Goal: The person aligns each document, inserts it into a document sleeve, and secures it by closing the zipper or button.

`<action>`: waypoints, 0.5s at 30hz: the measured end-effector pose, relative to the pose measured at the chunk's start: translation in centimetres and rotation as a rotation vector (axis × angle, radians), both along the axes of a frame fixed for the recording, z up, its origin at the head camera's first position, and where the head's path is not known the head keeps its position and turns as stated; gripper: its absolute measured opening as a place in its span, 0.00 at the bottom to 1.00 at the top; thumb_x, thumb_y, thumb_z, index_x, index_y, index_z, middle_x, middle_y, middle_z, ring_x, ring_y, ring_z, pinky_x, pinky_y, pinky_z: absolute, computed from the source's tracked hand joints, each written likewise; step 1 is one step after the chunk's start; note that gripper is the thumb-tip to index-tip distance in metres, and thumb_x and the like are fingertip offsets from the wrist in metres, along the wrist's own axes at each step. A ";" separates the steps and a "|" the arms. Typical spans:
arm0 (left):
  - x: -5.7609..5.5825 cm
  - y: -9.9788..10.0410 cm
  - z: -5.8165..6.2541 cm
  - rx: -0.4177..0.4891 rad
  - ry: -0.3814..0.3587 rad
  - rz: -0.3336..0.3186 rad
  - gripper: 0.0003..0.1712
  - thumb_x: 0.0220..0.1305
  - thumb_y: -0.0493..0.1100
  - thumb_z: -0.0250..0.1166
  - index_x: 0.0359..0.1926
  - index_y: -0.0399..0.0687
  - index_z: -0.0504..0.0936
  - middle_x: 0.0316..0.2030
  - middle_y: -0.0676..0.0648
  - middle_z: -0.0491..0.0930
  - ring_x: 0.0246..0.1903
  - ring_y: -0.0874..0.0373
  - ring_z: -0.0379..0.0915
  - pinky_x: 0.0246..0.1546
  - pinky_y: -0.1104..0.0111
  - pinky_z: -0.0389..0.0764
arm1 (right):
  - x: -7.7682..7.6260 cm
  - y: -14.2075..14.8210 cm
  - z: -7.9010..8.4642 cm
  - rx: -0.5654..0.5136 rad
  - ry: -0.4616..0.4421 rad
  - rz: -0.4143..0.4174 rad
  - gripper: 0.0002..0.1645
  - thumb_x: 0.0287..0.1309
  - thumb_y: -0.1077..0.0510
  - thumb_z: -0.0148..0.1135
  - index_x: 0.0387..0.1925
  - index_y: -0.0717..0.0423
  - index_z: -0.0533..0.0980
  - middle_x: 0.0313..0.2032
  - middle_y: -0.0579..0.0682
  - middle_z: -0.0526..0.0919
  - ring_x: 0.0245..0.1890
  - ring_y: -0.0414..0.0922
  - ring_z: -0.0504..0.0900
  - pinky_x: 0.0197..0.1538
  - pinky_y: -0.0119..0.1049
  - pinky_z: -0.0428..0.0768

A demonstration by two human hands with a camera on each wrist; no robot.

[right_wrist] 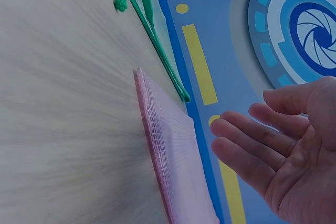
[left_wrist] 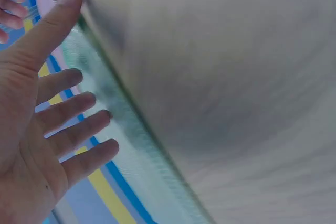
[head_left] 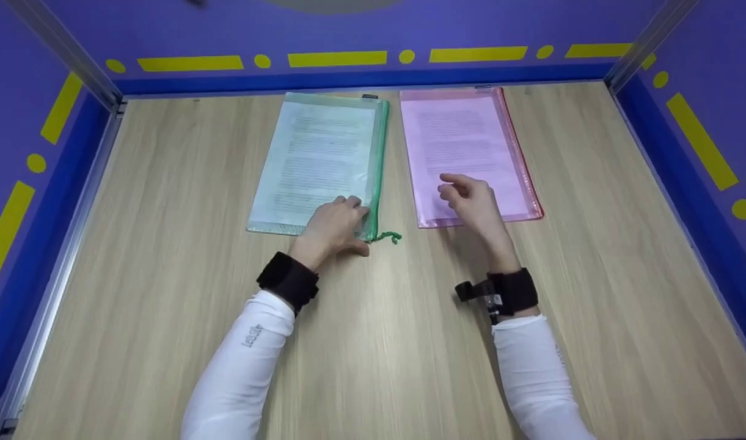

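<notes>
A green zip document pouch (head_left: 324, 159) lies on the table with printed paper inside. Its green zipper edge faces right, and a green cord (head_left: 390, 236) trails from the near corner. My left hand (head_left: 336, 225) is over that near right corner, fingers spread and thumb beside the edge; in the left wrist view the palm (left_wrist: 26, 129) holds nothing. To the right lies a pink zip document pouch (head_left: 458, 140), also with printed paper in it. My right hand (head_left: 470, 198) hovers above its near part, fingers loosely bent and nothing in them, as the right wrist view shows too.
The wood-grain table (head_left: 592, 305) is bounded by blue and purple panels (head_left: 324, 30) with yellow marks at the back and both sides. Metal rails (head_left: 73, 244) run along the table's side edges. Black straps (head_left: 287, 281) circle both wrists.
</notes>
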State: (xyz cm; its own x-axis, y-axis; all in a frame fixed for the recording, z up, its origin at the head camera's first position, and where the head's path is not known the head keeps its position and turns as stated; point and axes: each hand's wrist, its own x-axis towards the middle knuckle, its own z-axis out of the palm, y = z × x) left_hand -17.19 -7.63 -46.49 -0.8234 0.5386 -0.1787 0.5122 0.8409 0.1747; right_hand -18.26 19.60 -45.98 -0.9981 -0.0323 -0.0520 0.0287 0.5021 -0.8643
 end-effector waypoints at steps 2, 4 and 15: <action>-0.3 0.0 -0.2 -0.001 -0.003 0.001 0.47 0.43 0.62 0.78 0.62 0.42 0.77 0.57 0.41 0.77 0.52 0.45 0.74 0.52 0.56 0.82 | 0.1 0.1 -0.1 -0.003 -0.001 -0.001 0.23 0.69 0.56 0.56 0.61 0.61 0.76 0.48 0.64 0.86 0.45 0.59 0.85 0.38 0.20 0.77; -0.5 0.0 -0.3 0.004 -0.006 -0.001 0.46 0.43 0.62 0.78 0.60 0.42 0.79 0.56 0.41 0.76 0.52 0.45 0.73 0.51 0.55 0.82 | 0.1 0.1 -0.2 -0.003 0.001 -0.002 0.23 0.69 0.56 0.56 0.61 0.62 0.76 0.48 0.65 0.86 0.45 0.59 0.85 0.38 0.20 0.77; -0.3 -0.1 -0.1 -0.011 -0.019 -0.016 0.33 0.59 0.60 0.70 0.56 0.42 0.81 0.57 0.40 0.77 0.52 0.45 0.75 0.49 0.55 0.83 | 0.1 -0.3 -0.2 -0.057 -0.016 0.029 0.23 0.68 0.59 0.56 0.61 0.64 0.75 0.48 0.66 0.86 0.46 0.59 0.85 0.40 0.22 0.80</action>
